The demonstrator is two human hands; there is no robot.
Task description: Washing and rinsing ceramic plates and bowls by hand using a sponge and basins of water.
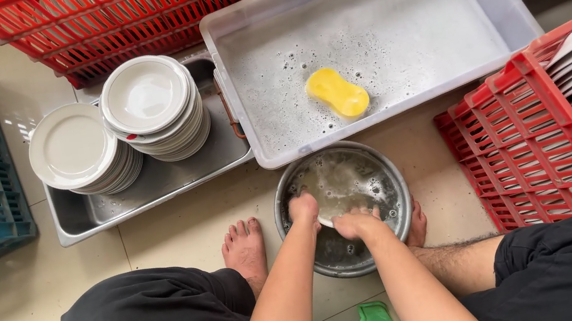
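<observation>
- The person sits low on the tiled floor, bare feet on either side of a round metal basin (381,167) of cloudy, soapy water.
- The left hand (303,207) curls over the edge of a white plate (325,220) that sits mostly under the water, gripping it.
- The right hand (357,224) is bent over the same plate; I cannot tell whether it grips or just presses.
- Just beyond the basin, a yellow sponge (337,92) lies in a grey plastic tub (510,11) of suds.
- To the left, 2 stacks of white plates (116,128) rest in a metal tray (171,177).
- A red crate (526,142) on the right holds more plates on edge.
</observation>
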